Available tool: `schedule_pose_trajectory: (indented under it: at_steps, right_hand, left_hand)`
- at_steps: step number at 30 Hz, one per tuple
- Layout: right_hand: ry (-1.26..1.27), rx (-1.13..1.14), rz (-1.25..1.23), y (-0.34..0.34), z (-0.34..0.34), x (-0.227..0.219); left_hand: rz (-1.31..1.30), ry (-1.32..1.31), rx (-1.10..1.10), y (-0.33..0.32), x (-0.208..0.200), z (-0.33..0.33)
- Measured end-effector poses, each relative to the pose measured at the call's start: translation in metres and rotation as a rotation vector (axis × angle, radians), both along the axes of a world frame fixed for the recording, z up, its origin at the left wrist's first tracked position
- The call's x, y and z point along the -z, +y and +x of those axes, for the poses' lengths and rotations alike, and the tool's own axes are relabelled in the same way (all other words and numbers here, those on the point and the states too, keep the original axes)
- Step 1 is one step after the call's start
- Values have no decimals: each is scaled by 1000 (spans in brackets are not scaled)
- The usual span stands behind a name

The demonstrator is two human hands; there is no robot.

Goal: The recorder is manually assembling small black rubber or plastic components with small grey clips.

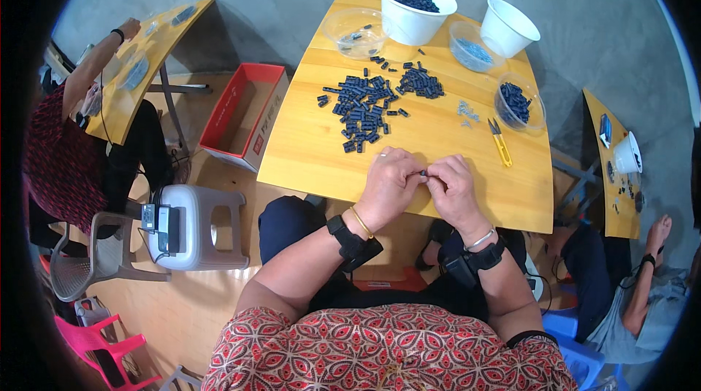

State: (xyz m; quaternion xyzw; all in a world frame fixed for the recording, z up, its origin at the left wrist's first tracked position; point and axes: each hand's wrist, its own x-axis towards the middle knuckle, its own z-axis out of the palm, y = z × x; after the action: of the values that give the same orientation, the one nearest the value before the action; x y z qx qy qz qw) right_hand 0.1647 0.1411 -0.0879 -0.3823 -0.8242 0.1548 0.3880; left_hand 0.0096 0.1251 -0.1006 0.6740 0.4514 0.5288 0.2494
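My left hand [391, 181] and my right hand [454, 185] meet above the near edge of the yellow wooden table [307, 150]. Between their pinched fingertips is a small black plastic piece [423, 173], mostly hidden by the fingers. Beyond my left hand spreads a large heap of black rectangular pieces [363, 110], with a smaller heap of narrower black pieces [421, 83] beside it. To the right of my right hand lies a pair of yellow-handled thread snips [501, 146]. Several tiny pale metallic parts [467, 111] lie behind the snips.
At the table's back stand a white tub [416, 18] full of black pieces, another white tub [509, 29] and clear bowls [356, 35] of small parts. A red box [244, 113] and grey stool [197, 227] are on the floor at left. Other people sit at tables on both sides.
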Motion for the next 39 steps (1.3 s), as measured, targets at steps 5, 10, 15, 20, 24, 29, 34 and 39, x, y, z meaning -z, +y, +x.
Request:
schedule_pose_trajectory:
  at_steps: [5, 10, 15, 20, 24, 29, 34, 39]
  right_hand:
    - [-149, -4, 72, -5, 3, -9]
    - [292, 202, -205, 12, -6, -10]
    - [227, 235, -53, 35, -29, 14]
    - [135, 235, 1, 31, -27, 16]
    - [137, 238, 13, 33, -27, 15]
    - [115, 219, -21, 31, -28, 10]
    - [202, 268, -30, 32, -30, 9]
    - [34, 269, 50, 32, -28, 16]
  left_hand:
    - [79, 214, -51, -1, 1, 0]
    - [97, 317, -25, -1, -4, 5]
    - [109, 333, -44, -1, 0, 9]
    - [108, 315, -48, -1, 1, 10]
    - [100, 303, -58, -1, 1, 12]
    - [83, 311, -84, -2, 2, 13]
    - [133, 308, -85, -3, 4, 15]
    - [104, 307, -72, -4, 7, 14]
